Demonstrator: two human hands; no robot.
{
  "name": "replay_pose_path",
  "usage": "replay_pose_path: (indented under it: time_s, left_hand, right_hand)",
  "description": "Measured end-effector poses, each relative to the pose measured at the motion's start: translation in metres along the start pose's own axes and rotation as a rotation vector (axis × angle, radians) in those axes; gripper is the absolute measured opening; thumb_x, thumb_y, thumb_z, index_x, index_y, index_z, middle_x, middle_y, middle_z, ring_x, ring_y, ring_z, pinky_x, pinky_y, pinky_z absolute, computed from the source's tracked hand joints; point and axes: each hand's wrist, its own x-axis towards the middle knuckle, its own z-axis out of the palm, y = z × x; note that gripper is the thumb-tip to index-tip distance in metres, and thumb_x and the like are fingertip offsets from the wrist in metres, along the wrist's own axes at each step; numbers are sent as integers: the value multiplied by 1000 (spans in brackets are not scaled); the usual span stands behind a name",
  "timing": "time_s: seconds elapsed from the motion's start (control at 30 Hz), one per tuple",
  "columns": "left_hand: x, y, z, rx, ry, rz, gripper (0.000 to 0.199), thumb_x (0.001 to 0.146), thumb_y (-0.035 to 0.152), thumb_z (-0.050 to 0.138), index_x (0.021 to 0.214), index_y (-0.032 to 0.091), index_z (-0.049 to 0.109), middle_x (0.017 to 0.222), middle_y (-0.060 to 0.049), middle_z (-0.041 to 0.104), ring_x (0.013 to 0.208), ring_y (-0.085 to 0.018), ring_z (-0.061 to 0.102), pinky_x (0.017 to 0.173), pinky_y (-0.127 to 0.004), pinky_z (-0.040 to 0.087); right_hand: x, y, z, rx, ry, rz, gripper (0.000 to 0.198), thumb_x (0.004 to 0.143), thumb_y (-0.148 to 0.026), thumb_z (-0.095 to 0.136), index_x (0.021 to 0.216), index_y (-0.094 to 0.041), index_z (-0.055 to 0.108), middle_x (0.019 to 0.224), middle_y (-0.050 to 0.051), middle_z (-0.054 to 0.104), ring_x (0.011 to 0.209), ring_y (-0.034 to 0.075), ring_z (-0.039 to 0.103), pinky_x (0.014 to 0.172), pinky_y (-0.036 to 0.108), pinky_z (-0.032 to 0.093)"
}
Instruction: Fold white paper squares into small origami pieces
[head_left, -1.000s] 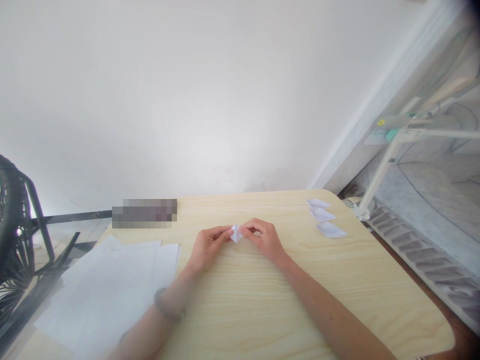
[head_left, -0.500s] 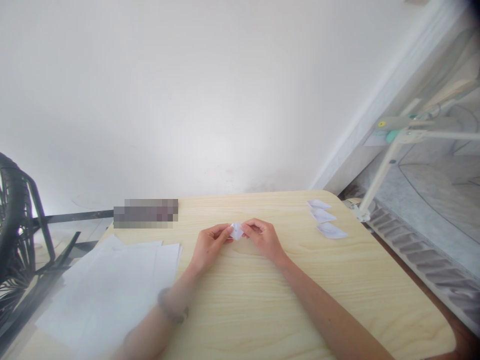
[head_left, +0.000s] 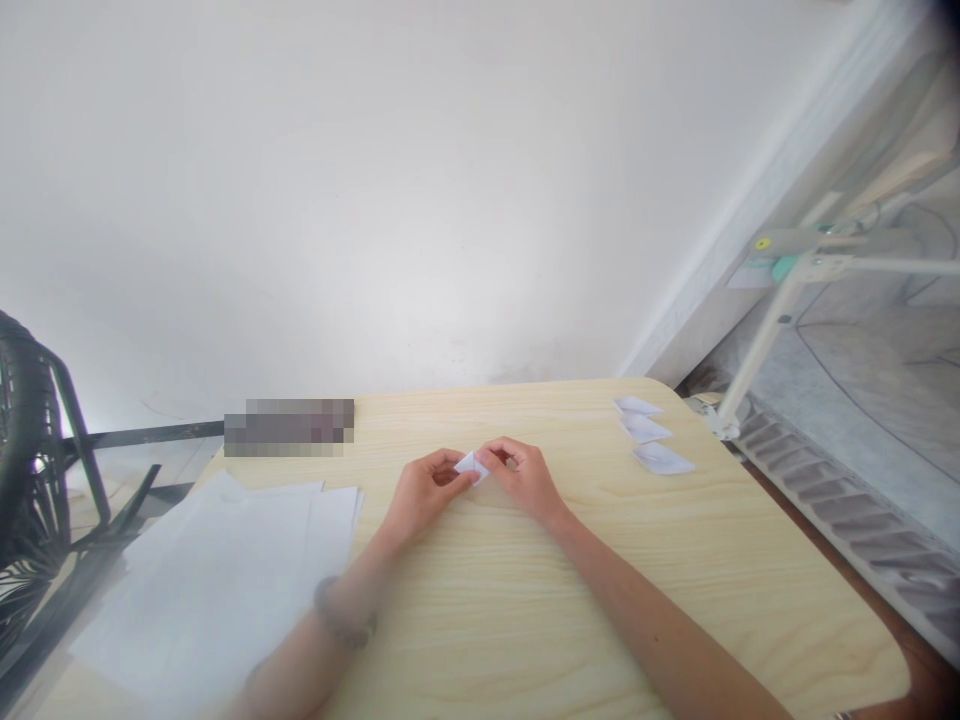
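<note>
Between my two hands is a small folded piece of white paper (head_left: 470, 465), held just above or against the wooden table (head_left: 480, 600). My left hand (head_left: 426, 492) pinches its left and lower side, thumb lying on the front. My right hand (head_left: 523, 480) grips the upper right edge between thumb and fingers. Fingertips cover parts of the paper. Off to the right, three folded paper boats lie in a column: a far one (head_left: 637, 405), a middle one (head_left: 645, 430) and a near one (head_left: 664, 460).
A pile of white paper sheets (head_left: 217, 580) lies at the table's left. Behind it is a pixelated dark object (head_left: 292, 425). A black woven chair (head_left: 45, 440) stands left, a white wall (head_left: 450, 200) at the back, and a white metal frame (head_left: 772, 340) at right.
The folded paper has turned between my fingers and now shows a triangular top. My left thumb has slid right along its lower edge. The boats and sheets stay put.
</note>
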Motion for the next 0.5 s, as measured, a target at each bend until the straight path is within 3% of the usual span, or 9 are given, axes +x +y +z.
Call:
replay_pose_path:
  time_s: [0.23, 0.5]
  left_hand:
    - [1, 6, 0, -98, -117, 25, 28, 69, 33, 60, 87, 12, 56, 80, -7, 63, 69, -15, 57, 65, -27, 44]
    - [1, 7, 0, -63, -31, 39, 28, 72, 34, 56, 88, 12, 55, 79, -4, 61, 70, -14, 55, 65, -25, 42]
  right_hand:
    - [5, 3, -4, 273, -98, 123, 24, 71, -38, 54, 70, -15, 61, 65, 2, 60, 57, 10, 52, 51, 21, 43]
    - [5, 1, -8, 293, -155, 109, 24, 70, -37, 56, 79, -15, 59, 62, 0, 58, 51, 8, 51, 52, 21, 44]
